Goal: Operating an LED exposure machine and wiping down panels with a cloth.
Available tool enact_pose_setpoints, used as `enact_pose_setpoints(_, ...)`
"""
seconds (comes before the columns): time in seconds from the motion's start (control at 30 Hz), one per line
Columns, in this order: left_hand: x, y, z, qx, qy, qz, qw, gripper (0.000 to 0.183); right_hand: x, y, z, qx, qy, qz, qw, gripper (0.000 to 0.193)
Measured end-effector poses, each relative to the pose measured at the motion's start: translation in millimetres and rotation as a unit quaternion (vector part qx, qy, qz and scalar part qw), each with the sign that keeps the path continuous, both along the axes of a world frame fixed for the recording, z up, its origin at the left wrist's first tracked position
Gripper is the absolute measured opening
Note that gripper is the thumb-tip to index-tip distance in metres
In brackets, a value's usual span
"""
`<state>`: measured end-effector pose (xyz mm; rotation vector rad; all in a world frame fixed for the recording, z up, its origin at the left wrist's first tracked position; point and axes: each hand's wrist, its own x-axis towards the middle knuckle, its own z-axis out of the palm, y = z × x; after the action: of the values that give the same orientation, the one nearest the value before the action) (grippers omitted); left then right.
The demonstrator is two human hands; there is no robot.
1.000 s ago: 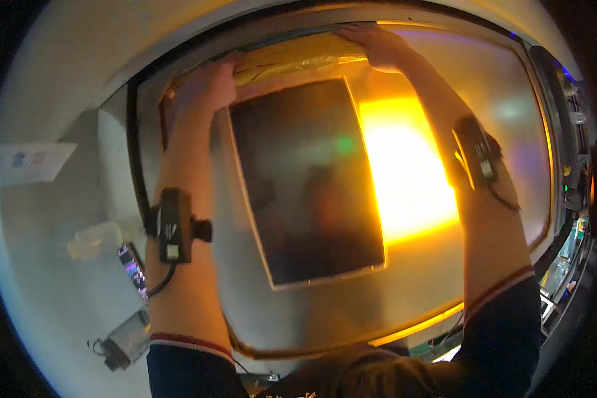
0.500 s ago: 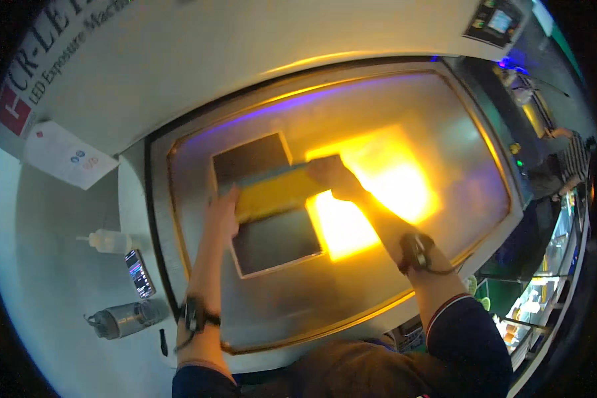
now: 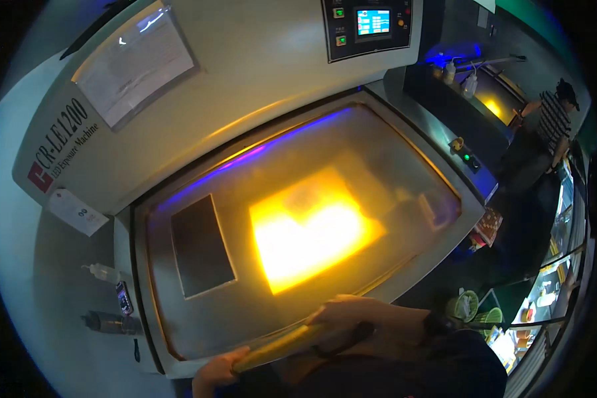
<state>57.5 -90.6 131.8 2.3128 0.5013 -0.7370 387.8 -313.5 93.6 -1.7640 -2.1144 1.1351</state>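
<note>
Close to my body, at the front edge of the machine bed, I hold a flat yellow panel point(image 3: 280, 347) between both hands. It shows nearly edge-on. My left hand point(image 3: 217, 373) is closed on its left end, partly cut off by the lower rim. My right hand point(image 3: 345, 313) grips the other end, with the fingers partly hidden. On the glassy bed point(image 3: 371, 265) beyond lies a dark rectangular panel point(image 3: 202, 249) with a light border. To its right glows a bright yellow rectangle of light point(image 3: 312, 232).
A raised machine lid point(image 3: 259, 66) with a control screen point(image 3: 373, 22) stands behind the bed. Left of it are a squeeze bottle point(image 3: 104, 272), a phone point(image 3: 123, 298) and a drinking bottle point(image 3: 111, 323). Green baskets point(image 3: 464, 305) stand at right; a person point(image 3: 554, 126) works beyond.
My hands have drawn the yellow panel back from over the dark panel to the bed's front edge. The view has shifted, showing more of the lid and control screen.
</note>
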Motion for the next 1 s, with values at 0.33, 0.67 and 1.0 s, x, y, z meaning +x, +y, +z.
enact_pose_setpoints(0.33, 41, -197, -168, -0.140, 0.038, -0.003, 0.989, 0.070, 9, -230, -61, 0.072, -0.087, -0.116, 0.987, 0.041)
enact_pose_setpoints(0.67, 67, -219, -284, 0.168, -0.127, 0.205, 0.956, 0.072, 21, -366, -67, -0.026, -0.078, -0.413, 0.907, 0.049)
enact_pose_setpoints(1.0, 47, -236, -310, 0.218, -0.142, 0.290, 0.921, 0.073, 166, -439, -109, 0.127, -0.313, -0.567, 0.751, 0.060)
